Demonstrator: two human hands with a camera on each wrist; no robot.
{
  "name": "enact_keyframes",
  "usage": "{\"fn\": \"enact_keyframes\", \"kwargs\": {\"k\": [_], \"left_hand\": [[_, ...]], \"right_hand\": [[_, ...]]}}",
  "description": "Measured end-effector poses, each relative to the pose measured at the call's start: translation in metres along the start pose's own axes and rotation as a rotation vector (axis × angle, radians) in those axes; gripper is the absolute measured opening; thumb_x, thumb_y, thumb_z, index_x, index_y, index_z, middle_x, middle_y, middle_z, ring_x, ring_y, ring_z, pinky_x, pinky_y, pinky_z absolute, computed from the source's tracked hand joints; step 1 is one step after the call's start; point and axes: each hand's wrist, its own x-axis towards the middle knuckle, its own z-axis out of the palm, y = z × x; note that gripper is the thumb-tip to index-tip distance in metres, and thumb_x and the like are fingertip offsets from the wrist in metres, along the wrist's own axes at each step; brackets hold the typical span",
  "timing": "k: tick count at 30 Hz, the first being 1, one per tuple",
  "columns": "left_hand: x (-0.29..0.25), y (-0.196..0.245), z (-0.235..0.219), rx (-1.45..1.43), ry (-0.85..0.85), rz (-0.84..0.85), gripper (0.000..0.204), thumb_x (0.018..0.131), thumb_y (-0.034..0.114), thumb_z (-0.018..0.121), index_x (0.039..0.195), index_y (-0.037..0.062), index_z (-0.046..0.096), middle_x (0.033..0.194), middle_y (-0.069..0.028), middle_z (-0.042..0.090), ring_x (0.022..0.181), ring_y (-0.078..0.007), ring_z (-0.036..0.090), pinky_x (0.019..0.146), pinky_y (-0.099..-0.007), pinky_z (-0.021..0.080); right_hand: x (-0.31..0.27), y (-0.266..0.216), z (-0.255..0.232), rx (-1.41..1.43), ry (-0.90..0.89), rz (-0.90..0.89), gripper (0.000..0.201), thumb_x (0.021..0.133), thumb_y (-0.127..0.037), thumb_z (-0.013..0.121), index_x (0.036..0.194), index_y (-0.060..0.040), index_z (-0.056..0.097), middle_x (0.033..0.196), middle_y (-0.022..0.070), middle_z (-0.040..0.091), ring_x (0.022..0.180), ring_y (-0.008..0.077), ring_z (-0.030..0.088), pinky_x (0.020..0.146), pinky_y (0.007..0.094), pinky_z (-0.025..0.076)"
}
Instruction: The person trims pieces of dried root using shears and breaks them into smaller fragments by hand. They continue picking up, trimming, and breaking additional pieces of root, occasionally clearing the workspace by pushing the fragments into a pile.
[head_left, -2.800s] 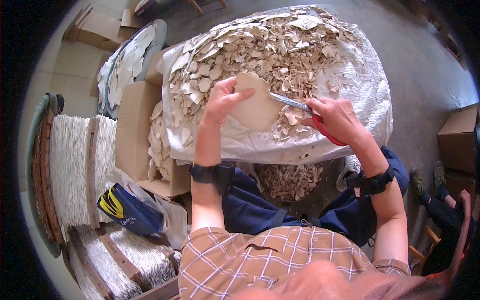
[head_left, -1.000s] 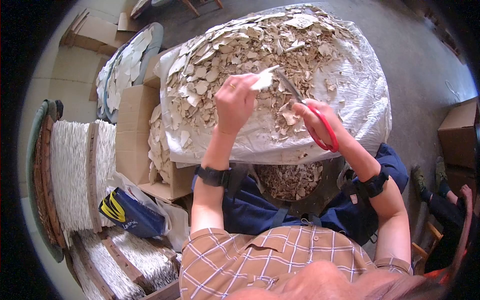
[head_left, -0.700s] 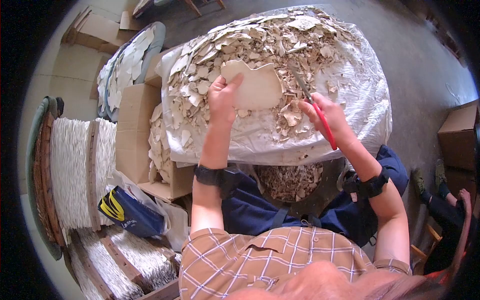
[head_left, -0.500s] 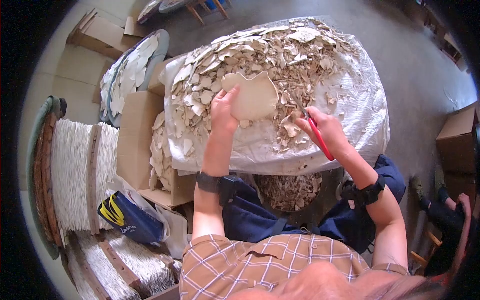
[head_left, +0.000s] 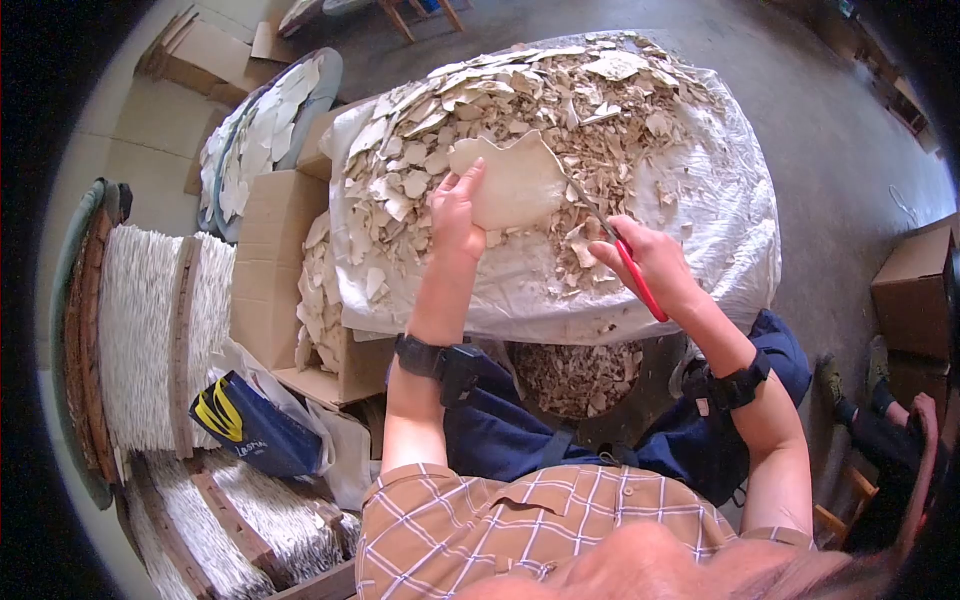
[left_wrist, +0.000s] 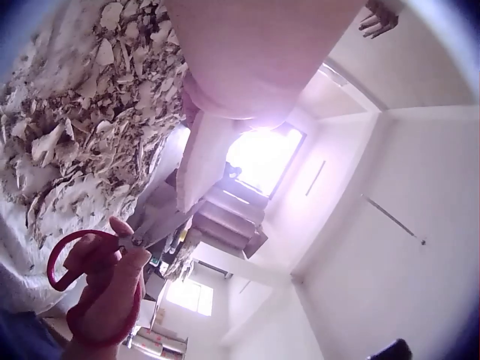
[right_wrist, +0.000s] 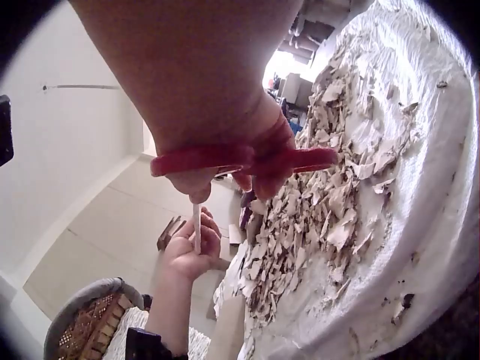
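My left hand [head_left: 458, 215] pinches a flat cream sheet [head_left: 518, 185] by its left side, thumb on top. The sheet's upper edge is wavy, with a notch and a point. Red-handled scissors [head_left: 640, 278] are gripped in my right hand [head_left: 655, 262], and their blades reach the sheet's right edge. In the left wrist view the sheet [left_wrist: 202, 161] hangs close to the scissor blades, with the right hand [left_wrist: 105, 300] in the red loops. The right wrist view shows the sheet nearly edge-on beyond the red handles [right_wrist: 202, 159]; the blades are mostly hidden there.
Broken cream pieces [head_left: 480, 100] are heaped on a white plastic sheet [head_left: 720, 230]. A round container of scraps [head_left: 580, 380] sits below the near edge. Left are a cardboard box [head_left: 270, 270], a blue bag [head_left: 260, 430] and stacked white material [head_left: 140, 330]. Another person sits at right.
The cream sheet was turned about in the left hand, appearing nearly edge-on, then flat with its wavy edge up. The scissors moved off its right edge and have come back against it.
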Motion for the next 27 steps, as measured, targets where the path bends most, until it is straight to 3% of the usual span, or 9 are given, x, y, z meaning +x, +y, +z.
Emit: {"fn": "enact_keyframes", "kwargs": {"k": [3, 6, 8, 9, 12, 17, 20, 23, 27], "left_hand": [[-0.003, -0.002, 0.005, -0.003, 0.001, 0.012, 0.02, 0.08, 0.007, 0.063, 0.097, 0.0009, 0.056, 0.091, -0.0075, 0.062, 0.079, -0.0166, 0.061, 0.071, -0.03, 0.051], [-0.011, 0.002, 0.01, 0.066, -0.02, 0.036, 0.019, 0.079, 0.005, 0.063, 0.096, 0.0008, 0.056, 0.091, -0.0074, 0.062, 0.078, -0.0161, 0.061, 0.07, -0.029, 0.051], [-0.011, 0.004, 0.008, 0.072, -0.106, 0.013, 0.02, 0.078, 0.004, 0.063, 0.096, 0.0003, 0.057, 0.089, -0.0073, 0.062, 0.076, -0.0153, 0.062, 0.068, -0.0278, 0.052], [-0.009, 0.004, 0.005, 0.069, -0.096, 0.02, 0.02, 0.078, 0.004, 0.063, 0.096, 0.0003, 0.057, 0.089, -0.0073, 0.062, 0.076, -0.0153, 0.062, 0.068, -0.0278, 0.052], [-0.01, 0.004, -0.008, 0.153, -0.225, -0.072, 0.023, 0.076, 0.005, 0.065, 0.097, -0.0005, 0.058, 0.087, -0.0072, 0.064, 0.072, -0.0136, 0.062, 0.066, -0.0268, 0.052], [-0.027, 0.009, -0.012, 0.505, -0.522, -0.135, 0.023, 0.077, 0.01, 0.067, 0.096, -0.0015, 0.062, 0.081, -0.005, 0.065, 0.067, -0.0084, 0.061, 0.062, -0.0215, 0.049], [-0.029, 0.009, -0.017, 0.631, -0.573, -0.199, 0.023, 0.079, 0.013, 0.066, 0.097, -0.0012, 0.063, 0.083, -0.0031, 0.065, 0.069, -0.0071, 0.06, 0.062, -0.0215, 0.048], [-0.026, 0.009, -0.021, 0.56, -0.603, -0.245, 0.024, 0.08, 0.015, 0.066, 0.097, -0.0012, 0.063, 0.082, -0.0023, 0.064, 0.069, -0.006, 0.059, 0.062, -0.0206, 0.048], [-0.021, 0.01, -0.026, 0.599, -0.556, -0.104, 0.023, 0.078, 0.018, 0.068, 0.09, -0.0008, 0.065, 0.073, 0.0009, 0.063, 0.061, -0.0025, 0.053, 0.054, -0.0185, 0.042]], "right_hand": [[0.001, -0.001, -0.001, -0.001, -0.009, 0.003, 0.049, 0.081, -0.051, 0.053, 0.104, -0.0069, 0.053, 0.078, 0.0185, 0.062, 0.076, 0.037, 0.06, 0.066, 0.0429, 0.046], [0.001, 0.001, 0.003, 0.005, 0.067, -0.001, 0.042, 0.083, -0.042, 0.056, 0.102, -0.0042, 0.054, 0.067, 0.0163, 0.057, 0.066, 0.0335, 0.059, 0.059, 0.0382, 0.044], [0.002, 0.01, 0.006, 0.008, 0.139, -0.006, 0.043, 0.083, -0.043, 0.056, 0.103, -0.0044, 0.054, 0.067, 0.0162, 0.057, 0.065, 0.0331, 0.058, 0.059, 0.0379, 0.044], [0.002, 0.007, 0.001, -0.003, 0.091, 0.054, 0.048, 0.081, -0.052, 0.053, 0.1, -0.0075, 0.054, 0.073, 0.0184, 0.061, 0.072, 0.0367, 0.06, 0.062, 0.0436, 0.045], [0.002, 0.006, -0.002, -0.018, 0.045, 0.102, 0.047, 0.081, -0.052, 0.053, 0.098, -0.0072, 0.054, 0.07, 0.0172, 0.06, 0.069, 0.0364, 0.06, 0.06, 0.0434, 0.045], [-0.002, 0.007, 0.002, -0.157, 0.195, -0.185, 0.038, 0.076, -0.035, 0.066, 0.098, -0.0063, 0.055, 0.075, 0.0135, 0.06, 0.068, 0.0308, 0.06, 0.057, 0.038, 0.046], [-0.002, 0.003, 0.002, -0.141, 0.153, -0.17, 0.038, 0.077, -0.036, 0.065, 0.099, -0.0061, 0.055, 0.078, 0.0134, 0.061, 0.07, 0.0304, 0.061, 0.058, 0.0381, 0.047], [-0.001, 0.001, 0.004, -0.182, 0.154, -0.151, 0.038, 0.076, -0.034, 0.065, 0.1, -0.0056, 0.054, 0.078, 0.0136, 0.06, 0.071, 0.0306, 0.061, 0.059, 0.0381, 0.047], [0.003, 0.005, 0.006, -0.22, 0.185, -0.212, 0.037, 0.077, -0.032, 0.065, 0.101, -0.0064, 0.054, 0.078, 0.0133, 0.06, 0.071, 0.0306, 0.06, 0.059, 0.0379, 0.047]]}}
